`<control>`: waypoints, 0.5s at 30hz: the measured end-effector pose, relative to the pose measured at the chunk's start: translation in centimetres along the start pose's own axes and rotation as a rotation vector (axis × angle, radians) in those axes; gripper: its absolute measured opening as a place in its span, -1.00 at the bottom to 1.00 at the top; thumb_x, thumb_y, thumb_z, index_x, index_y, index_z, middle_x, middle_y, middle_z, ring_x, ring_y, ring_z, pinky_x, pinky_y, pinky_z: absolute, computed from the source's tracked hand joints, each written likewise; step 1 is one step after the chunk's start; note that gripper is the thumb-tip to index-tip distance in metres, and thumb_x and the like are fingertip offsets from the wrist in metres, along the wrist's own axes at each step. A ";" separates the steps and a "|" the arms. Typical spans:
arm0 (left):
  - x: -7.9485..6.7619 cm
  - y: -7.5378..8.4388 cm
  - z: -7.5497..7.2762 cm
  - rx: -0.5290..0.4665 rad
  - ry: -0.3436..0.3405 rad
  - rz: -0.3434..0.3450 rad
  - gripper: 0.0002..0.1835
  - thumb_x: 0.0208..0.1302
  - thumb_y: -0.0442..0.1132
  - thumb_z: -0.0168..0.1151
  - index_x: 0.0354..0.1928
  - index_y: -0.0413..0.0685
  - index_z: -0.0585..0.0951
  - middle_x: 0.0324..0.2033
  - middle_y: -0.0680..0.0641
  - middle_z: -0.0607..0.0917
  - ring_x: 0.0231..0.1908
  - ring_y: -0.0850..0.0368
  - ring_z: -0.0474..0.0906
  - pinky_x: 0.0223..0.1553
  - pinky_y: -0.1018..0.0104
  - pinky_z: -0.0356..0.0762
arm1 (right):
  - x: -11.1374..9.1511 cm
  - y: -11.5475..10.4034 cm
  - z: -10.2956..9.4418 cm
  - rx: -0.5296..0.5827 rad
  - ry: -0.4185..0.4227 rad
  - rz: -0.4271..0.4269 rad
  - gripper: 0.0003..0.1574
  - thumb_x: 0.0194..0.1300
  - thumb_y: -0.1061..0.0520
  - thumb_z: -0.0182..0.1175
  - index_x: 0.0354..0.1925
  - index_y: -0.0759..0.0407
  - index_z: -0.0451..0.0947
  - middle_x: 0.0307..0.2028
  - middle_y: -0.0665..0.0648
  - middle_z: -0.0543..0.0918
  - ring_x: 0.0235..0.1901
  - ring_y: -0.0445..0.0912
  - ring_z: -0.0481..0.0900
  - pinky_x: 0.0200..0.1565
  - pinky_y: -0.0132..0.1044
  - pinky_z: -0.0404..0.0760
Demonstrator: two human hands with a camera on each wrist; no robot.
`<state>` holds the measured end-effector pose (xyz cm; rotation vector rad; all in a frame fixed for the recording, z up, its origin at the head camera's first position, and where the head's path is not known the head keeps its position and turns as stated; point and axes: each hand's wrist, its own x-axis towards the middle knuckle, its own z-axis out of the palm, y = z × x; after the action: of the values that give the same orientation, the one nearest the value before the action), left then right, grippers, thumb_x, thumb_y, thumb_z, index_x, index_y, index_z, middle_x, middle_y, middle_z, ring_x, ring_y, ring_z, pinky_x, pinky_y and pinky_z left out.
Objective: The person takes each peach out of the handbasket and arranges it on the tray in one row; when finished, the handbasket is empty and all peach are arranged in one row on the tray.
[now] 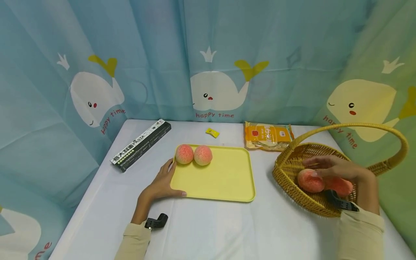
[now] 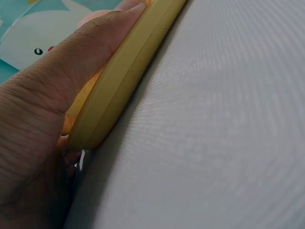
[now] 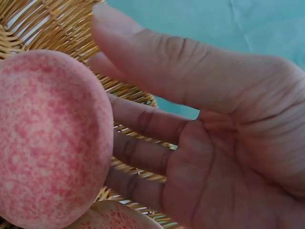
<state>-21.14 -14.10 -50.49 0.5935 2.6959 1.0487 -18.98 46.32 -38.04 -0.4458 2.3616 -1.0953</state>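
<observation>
My left hand (image 1: 161, 185) grips the near left corner of a yellow tray (image 1: 227, 175), thumb along its front rim and fingers at its left side. Two pink peaches (image 1: 184, 154) sit side by side in the tray's far left corner. On the right, my right hand (image 1: 339, 169) reaches inside a wicker basket (image 1: 290, 191). Its thumb and fingers are spread beside a peach (image 3: 52, 138); in the right wrist view the fingertips pass out of sight behind this fruit. Another peach (image 1: 339, 186) lies beside it in the basket, partly under the hand.
A dark pasta box (image 1: 141, 144) lies left of the tray. Behind the tray are a small yellow packet (image 1: 212, 132) and an orange food bag (image 1: 269, 135). The basket's tall handle (image 1: 354, 125) arches over its opening. A whale-print curtain (image 1: 162, 72) hangs behind the white table.
</observation>
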 end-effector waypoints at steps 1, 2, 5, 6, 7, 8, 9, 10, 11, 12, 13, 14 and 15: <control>0.0 0.0 0.0 0.003 0.001 0.003 0.49 -0.30 0.35 0.52 0.57 0.11 -0.25 0.53 -0.19 -0.14 0.50 -0.24 -0.18 0.37 -0.34 0.03 | 0.1 0.0 0.0 -0.018 -0.004 0.013 -0.44 0.41 0.22 0.10 0.30 0.43 0.31 0.15 0.00 0.59 0.07 -0.40 0.49 -0.05 -0.46 0.53; 0.1 -0.1 0.0 0.005 0.001 0.004 0.49 -0.30 0.35 0.52 0.57 0.11 -0.25 0.53 -0.20 -0.14 0.50 -0.24 -0.18 0.37 -0.34 0.03 | 0.2 -0.1 0.1 -0.038 -0.004 0.024 -0.44 0.41 0.20 0.11 0.29 0.42 0.33 0.14 0.04 0.59 0.05 -0.41 0.49 -0.06 -0.46 0.53; 0.1 -0.1 0.0 0.005 0.001 0.004 0.50 -0.30 0.33 0.53 0.57 0.08 -0.25 0.53 -0.21 -0.15 0.50 -0.26 -0.18 0.37 -0.34 0.03 | 0.6 -0.2 0.2 -0.096 0.008 0.043 -0.47 0.38 0.15 0.17 0.24 0.36 0.42 0.12 0.12 0.61 0.01 -0.41 0.49 -0.08 -0.47 0.51; 0.1 -0.1 0.0 0.005 0.001 0.001 0.50 -0.30 0.32 0.53 0.57 0.08 -0.25 0.53 -0.21 -0.15 0.50 -0.25 -0.18 0.37 -0.33 0.03 | 0.7 -0.3 0.3 -0.111 0.010 0.044 -0.47 0.38 0.14 0.18 0.23 0.34 0.43 0.11 0.14 0.61 0.01 -0.40 0.49 -0.08 -0.46 0.51; 0.1 -0.1 0.0 0.007 0.001 0.000 0.50 -0.30 0.32 0.53 0.57 0.06 -0.25 0.53 -0.22 -0.15 0.50 -0.26 -0.18 0.37 -0.34 0.03 | 0.9 -0.3 0.3 -0.125 0.011 0.041 -0.48 0.37 0.13 0.20 0.22 0.33 0.45 0.10 0.15 0.62 0.00 -0.40 0.49 -0.08 -0.46 0.50; 0.1 -0.1 -0.1 0.003 -0.001 -0.002 0.50 -0.30 0.31 0.53 0.57 0.05 -0.25 0.53 -0.22 -0.16 0.50 -0.26 -0.18 0.37 -0.33 0.02 | 1.0 -0.3 0.3 -0.136 0.012 0.038 -0.49 0.36 0.13 0.21 0.21 0.32 0.47 0.09 0.14 0.63 -0.01 -0.39 0.50 -0.09 -0.47 0.50; 0.1 0.0 -0.1 0.002 -0.002 -0.003 0.50 -0.30 0.31 0.53 0.57 0.04 -0.25 0.53 -0.22 -0.16 0.50 -0.26 -0.19 0.38 -0.33 0.02 | 1.1 -0.3 0.3 -0.138 0.010 0.034 -0.49 0.35 0.13 0.22 0.20 0.31 0.48 0.08 0.13 0.64 -0.02 -0.37 0.50 -0.09 -0.46 0.50; 0.1 0.0 -0.1 0.001 -0.003 -0.005 0.50 -0.30 0.31 0.54 0.57 0.04 -0.24 0.53 -0.22 -0.17 0.50 -0.27 -0.19 0.38 -0.33 0.01 | 1.2 -0.3 0.4 -0.137 0.003 0.029 -0.50 0.35 0.14 0.22 0.20 0.30 0.49 0.08 0.12 0.64 -0.02 -0.36 0.51 -0.09 -0.46 0.50; 0.0 0.0 -0.1 0.000 -0.004 -0.005 0.50 -0.30 0.31 0.54 0.56 0.03 -0.24 0.53 -0.22 -0.17 0.50 -0.27 -0.19 0.38 -0.33 0.01 | 1.4 -0.3 0.4 -0.129 -0.007 0.023 -0.50 0.35 0.14 0.22 0.20 0.31 0.49 0.08 0.11 0.64 -0.01 -0.35 0.51 -0.09 -0.46 0.50; 0.0 0.0 -0.1 0.001 -0.005 -0.006 0.50 -0.30 0.31 0.54 0.56 0.03 -0.24 0.53 -0.23 -0.17 0.50 -0.27 -0.20 0.38 -0.33 0.01 | 1.5 -0.2 0.4 -0.122 -0.022 0.012 -0.50 0.35 0.15 0.21 0.20 0.32 0.48 0.08 0.11 0.65 -0.01 -0.34 0.52 -0.09 -0.46 0.50; 0.0 0.0 -0.1 0.002 -0.005 -0.006 0.50 -0.30 0.31 0.54 0.56 0.03 -0.24 0.53 -0.23 -0.17 0.50 -0.27 -0.20 0.38 -0.33 0.01 | 1.6 -0.2 0.4 -0.094 -0.043 0.007 -0.50 0.35 0.17 0.20 0.21 0.34 0.47 0.08 0.11 0.64 -0.02 -0.33 0.53 -0.09 -0.44 0.51; 0.1 0.0 -0.1 0.002 -0.005 -0.005 0.50 -0.29 0.31 0.54 0.56 0.03 -0.24 0.53 -0.23 -0.17 0.50 -0.27 -0.19 0.38 -0.33 0.01 | 1.7 -0.2 0.4 -0.045 -0.072 0.011 -0.49 0.36 0.20 0.18 0.22 0.38 0.44 0.08 0.11 0.64 -0.03 -0.31 0.54 -0.09 -0.42 0.54; 0.1 0.0 -0.1 0.005 -0.006 -0.004 0.49 -0.29 0.31 0.54 0.57 0.03 -0.24 0.53 -0.22 -0.17 0.50 -0.27 -0.19 0.38 -0.33 0.02 | 1.8 -0.1 0.5 0.006 -0.103 0.012 -0.48 0.37 0.23 0.15 0.23 0.43 0.40 0.09 0.13 0.64 -0.04 -0.29 0.56 -0.09 -0.39 0.57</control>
<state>-21.24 -14.11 -50.46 0.5907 2.6944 1.0383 -20.19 45.09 -38.72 -0.4738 2.2677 -1.0479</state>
